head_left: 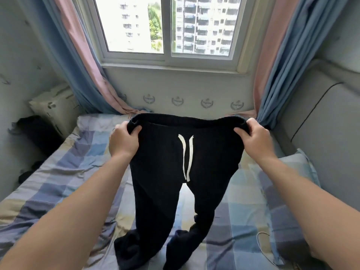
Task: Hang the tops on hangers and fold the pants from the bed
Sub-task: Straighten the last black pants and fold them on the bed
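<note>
From my head camera, my left hand and right hand each pinch a waistband corner of the pants, held up over the bed, cuffs pooled on it. They look soft, limp, fairly light; the waistband seems the best hold.

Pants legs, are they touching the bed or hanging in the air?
Touching. The head view shows the pants held up at the waistband, while the ends of both legs lie crumpled on the bed.
</note>
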Available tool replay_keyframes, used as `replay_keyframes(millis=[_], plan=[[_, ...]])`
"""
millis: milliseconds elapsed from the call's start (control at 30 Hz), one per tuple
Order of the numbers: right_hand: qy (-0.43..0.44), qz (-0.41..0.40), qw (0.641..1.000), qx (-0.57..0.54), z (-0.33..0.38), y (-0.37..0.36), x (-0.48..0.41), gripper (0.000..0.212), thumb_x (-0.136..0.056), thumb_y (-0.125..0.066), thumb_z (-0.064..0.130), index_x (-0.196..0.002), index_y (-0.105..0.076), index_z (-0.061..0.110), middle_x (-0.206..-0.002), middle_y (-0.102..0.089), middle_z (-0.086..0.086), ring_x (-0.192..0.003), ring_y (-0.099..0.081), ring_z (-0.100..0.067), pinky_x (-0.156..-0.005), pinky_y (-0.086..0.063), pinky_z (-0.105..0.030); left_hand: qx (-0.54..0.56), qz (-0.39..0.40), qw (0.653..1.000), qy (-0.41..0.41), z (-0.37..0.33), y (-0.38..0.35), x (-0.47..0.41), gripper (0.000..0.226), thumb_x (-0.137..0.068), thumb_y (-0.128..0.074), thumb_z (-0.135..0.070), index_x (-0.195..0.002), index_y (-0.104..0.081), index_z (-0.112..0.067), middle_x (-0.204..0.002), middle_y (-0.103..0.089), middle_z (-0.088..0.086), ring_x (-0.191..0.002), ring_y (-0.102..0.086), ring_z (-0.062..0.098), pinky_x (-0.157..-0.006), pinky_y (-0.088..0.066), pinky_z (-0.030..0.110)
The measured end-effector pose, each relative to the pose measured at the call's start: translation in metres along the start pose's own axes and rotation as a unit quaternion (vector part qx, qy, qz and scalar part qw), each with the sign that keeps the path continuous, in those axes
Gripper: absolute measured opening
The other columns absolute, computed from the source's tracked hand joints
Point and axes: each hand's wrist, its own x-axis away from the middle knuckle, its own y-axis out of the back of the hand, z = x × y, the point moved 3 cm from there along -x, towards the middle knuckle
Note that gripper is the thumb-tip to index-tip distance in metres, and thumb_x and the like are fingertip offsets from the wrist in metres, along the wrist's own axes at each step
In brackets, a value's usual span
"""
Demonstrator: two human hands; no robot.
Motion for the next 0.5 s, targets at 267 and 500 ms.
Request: replay_keyframes(millis=[267, 500], plan=[[0.117, -0.059, 0.991, -0.033, 0.104, 0.080, -0.099, 0.022, -0.098, -0.061, 0.036, -0.099, -0.058, 0.014, -0.084, -0.067, -0.007, -0.081, -0.063, -0.030, -0.078, -0.051, -0.046, 0.143, -0.094, 0.978, -0.115, -0.109, 0.083, -0.071, 0.032, -0.101, -0.056, -0.036, -0.119, -0.064, -0.011, -0.100, -0.062, -0.002, -0.093, -0.055, 0.018, -0.084, -0.039, 0.030], [0.140, -0.131, 0.979, -0.069, 0.191, 0.147, -0.156, 0.028, -0.097, -0.060, 0.041, -0.090, -0.054, 0.015, -0.082, -0.061, -0.006, -0.079, -0.059, -0.025, -0.070, -0.046, -0.040, 0.193, -0.127, 0.968, -0.098, -0.189, 0.158, -0.121, 0.024, -0.100, -0.055, -0.041, -0.100, -0.058, -0.017, -0.086, -0.059, -0.006, -0.076, -0.055, 0.014, -0.069, -0.038, 0.028]])
